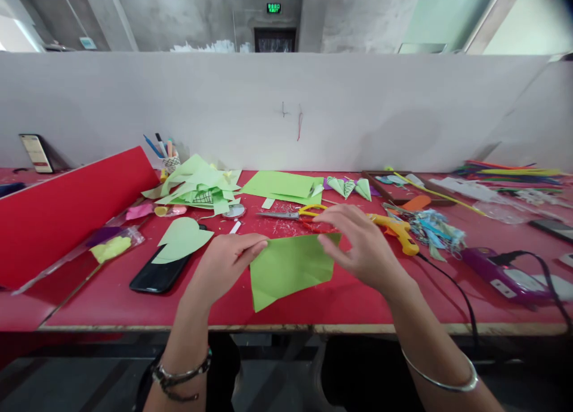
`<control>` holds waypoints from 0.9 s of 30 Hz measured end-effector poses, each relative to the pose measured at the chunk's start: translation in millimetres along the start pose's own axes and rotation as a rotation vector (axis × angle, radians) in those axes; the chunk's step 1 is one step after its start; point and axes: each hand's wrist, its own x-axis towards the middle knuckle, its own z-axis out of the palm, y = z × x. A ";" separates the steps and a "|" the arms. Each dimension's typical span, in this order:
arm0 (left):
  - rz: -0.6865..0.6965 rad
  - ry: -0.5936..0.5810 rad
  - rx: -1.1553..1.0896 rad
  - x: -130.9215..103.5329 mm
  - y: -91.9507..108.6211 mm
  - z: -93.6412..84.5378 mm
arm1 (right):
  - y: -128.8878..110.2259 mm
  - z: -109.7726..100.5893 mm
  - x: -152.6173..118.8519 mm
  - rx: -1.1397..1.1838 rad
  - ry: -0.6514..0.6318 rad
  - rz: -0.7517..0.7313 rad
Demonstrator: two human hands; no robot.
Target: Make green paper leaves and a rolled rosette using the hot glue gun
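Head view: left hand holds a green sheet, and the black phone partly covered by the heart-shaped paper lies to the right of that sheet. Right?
Wrong side: in the head view the black phone lies to the left of the green sheet. The rest stands: the heart-shaped paper partly covers it, and the left hand holds the sheet.

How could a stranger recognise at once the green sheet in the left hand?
On the red table, find the left hand over its near side. It pinches the upper left of the green sheet, unlike the green papers behind, which no hand touches.
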 end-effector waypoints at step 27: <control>0.048 0.115 -0.072 0.7 9.4 4.9 | -1.0 -17.7 -3.8 0.258 -0.233 0.098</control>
